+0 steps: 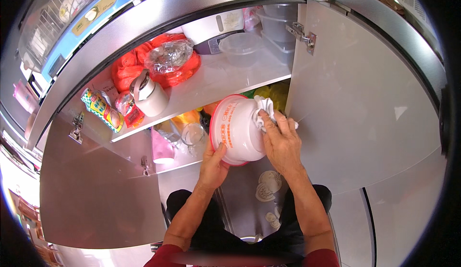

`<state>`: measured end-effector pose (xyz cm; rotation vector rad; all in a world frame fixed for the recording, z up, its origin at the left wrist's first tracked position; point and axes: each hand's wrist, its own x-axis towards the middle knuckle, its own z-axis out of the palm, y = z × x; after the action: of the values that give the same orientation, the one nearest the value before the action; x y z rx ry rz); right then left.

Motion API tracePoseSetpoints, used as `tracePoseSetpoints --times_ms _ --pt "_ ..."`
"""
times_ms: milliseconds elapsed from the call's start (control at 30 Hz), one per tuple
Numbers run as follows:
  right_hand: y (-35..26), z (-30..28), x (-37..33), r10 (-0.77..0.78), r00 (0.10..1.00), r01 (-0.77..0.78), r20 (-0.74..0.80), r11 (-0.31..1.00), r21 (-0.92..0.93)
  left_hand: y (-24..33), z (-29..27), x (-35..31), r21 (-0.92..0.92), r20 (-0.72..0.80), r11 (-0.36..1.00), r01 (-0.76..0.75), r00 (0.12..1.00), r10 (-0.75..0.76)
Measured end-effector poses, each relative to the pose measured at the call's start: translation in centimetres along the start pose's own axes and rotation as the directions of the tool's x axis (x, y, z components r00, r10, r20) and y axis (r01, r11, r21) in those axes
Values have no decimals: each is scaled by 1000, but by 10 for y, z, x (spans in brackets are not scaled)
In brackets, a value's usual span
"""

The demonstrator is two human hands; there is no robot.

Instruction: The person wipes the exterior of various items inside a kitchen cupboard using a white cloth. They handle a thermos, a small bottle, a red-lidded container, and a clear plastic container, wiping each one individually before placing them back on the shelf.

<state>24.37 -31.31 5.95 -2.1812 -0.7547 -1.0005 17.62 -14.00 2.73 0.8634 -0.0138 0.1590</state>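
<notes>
In front of the open cabinet I hold a white plastic basin (240, 130) with a red rim and orange printing, tipped on its side. My left hand (213, 167) grips it by the rim, thumb on the outer wall. A crumpled white cloth (264, 112) is bunched under the fingers of my right hand (282, 139), which presses it against the basin's base. What lies inside the basin is hidden from me.
The upper shelf (221, 79) bears red plastic bags (127, 72), a thermos jug (149, 95), a yellow-green packet (102, 110) and clear tubs (240, 46). A pink-and-white container (162, 147) stands below. Cabinet doors swing open at left (101, 185) and right (365, 99).
</notes>
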Motion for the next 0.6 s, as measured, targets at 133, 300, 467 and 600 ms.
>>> tracePoseSetpoints --times_ms 133,300,467,600 --pt "-3 13 -11 224 967 -210 126 971 -112 -4 1 3 -1 -44 998 -64 997 64" --pt "-19 16 -20 69 977 -92 199 990 109 2 -12 10 -17 -159 994 -108 982 104" --pt "-30 8 -13 -154 987 142 40 966 218 6 -8 9 -85 -141 989 -118 984 105" --pt "-39 -1 -8 -279 960 268 30 944 191 0 -8 7 86 -88 990 -111 989 119"
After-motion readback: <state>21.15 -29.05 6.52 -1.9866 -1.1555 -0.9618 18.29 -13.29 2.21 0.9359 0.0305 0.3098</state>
